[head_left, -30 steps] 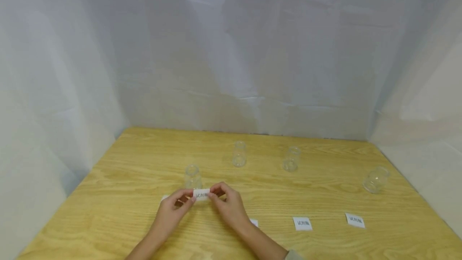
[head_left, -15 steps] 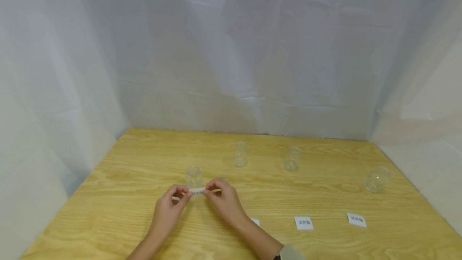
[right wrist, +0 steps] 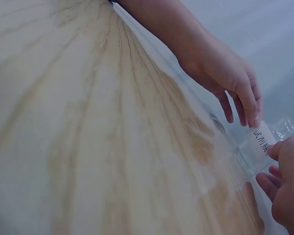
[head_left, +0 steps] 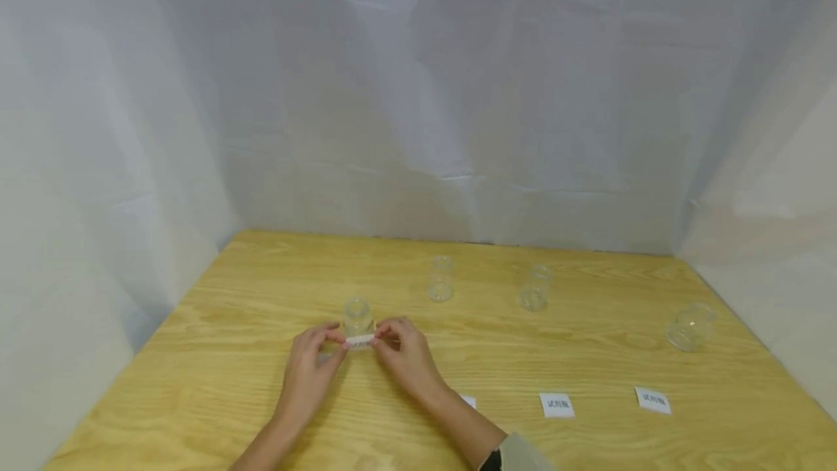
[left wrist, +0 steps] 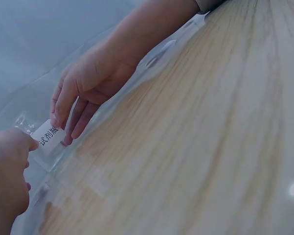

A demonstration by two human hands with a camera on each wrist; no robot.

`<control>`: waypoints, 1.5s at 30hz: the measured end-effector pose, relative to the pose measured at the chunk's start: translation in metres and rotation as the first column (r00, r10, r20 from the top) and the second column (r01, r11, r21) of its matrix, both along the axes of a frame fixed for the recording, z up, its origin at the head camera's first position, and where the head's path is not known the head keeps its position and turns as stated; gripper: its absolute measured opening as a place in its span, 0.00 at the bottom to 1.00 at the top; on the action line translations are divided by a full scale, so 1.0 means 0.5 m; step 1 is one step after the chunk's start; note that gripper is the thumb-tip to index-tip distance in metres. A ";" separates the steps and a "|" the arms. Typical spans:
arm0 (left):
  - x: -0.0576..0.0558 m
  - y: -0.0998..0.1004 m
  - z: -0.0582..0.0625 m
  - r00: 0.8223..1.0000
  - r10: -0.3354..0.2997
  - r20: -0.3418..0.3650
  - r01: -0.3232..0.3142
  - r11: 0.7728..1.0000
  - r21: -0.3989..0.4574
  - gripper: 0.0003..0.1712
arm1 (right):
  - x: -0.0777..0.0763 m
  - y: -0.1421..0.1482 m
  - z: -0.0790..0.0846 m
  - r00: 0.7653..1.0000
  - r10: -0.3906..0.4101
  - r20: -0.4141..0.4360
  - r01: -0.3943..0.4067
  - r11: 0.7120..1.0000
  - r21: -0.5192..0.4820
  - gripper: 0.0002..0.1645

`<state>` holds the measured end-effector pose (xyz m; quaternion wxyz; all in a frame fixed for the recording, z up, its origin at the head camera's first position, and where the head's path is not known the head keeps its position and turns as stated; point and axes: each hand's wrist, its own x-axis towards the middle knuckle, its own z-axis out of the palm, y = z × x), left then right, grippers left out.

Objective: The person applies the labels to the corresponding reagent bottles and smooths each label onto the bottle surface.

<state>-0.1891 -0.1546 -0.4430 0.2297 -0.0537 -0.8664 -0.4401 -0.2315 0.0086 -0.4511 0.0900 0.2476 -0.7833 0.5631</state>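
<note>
Label (head_left: pixel 360 341) has moved closer to the glass bottle (head_left: pixel 357 315).

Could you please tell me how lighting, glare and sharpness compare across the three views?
Head: diffuse light, the clear bottles faint, the print on the held label soft; left wrist: bluish cast, a bright glare spot on the table at the right edge; right wrist: bluish and hazy, no such spot, the label's print legible.

Looks like a screened-off work booth, closed in on three sides by white sheeting (head_left: pixel 445 100) around a wood-grain tabletop (head_left: pixel 608 340).
</note>
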 end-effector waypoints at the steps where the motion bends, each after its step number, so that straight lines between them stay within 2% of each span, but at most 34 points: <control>1: -0.001 0.000 0.000 1.000 -0.001 -0.004 0.001 1.000 -0.002 0.06 | -0.001 0.000 0.000 1.000 0.000 0.003 0.000 1.000 0.001 0.02; 4: -0.003 -0.001 0.001 1.000 -0.017 0.000 0.017 1.000 0.005 0.06 | -0.001 -0.001 -0.001 1.000 -0.002 0.006 0.002 1.000 0.003 0.02; 8: -0.005 0.000 0.005 0.998 -0.038 0.043 0.036 0.999 0.036 0.05 | -0.004 -0.003 -0.001 1.000 -0.004 0.012 0.004 1.000 -0.007 0.03; 12: -0.006 0.000 0.008 0.997 -0.030 0.073 0.027 0.998 0.050 0.04 | -0.006 -0.004 -0.004 1.000 -0.001 -0.002 0.001 1.000 -0.020 0.03; 23: -0.009 -0.005 -0.006 0.999 -0.028 0.026 0.028 1.000 0.006 0.06 | -0.005 -0.009 -0.011 1.000 -0.017 -0.022 0.017 1.000 0.002 0.02; 33: -0.019 -0.003 -0.013 0.998 -0.051 -0.030 0.052 0.998 0.030 0.06 | -0.012 -0.008 -0.009 0.998 -0.049 -0.037 0.050 0.998 0.034 0.03; 41: -0.019 -0.002 -0.015 0.998 -0.037 -0.049 0.041 0.997 0.067 0.05 | -0.012 -0.014 -0.015 0.987 -0.085 -0.136 0.092 0.995 0.048 0.03; 45: -0.021 -0.002 -0.015 0.999 -0.031 -0.045 0.035 0.996 0.083 0.05 | -0.012 -0.017 -0.016 0.982 -0.104 -0.156 0.115 0.992 0.061 0.03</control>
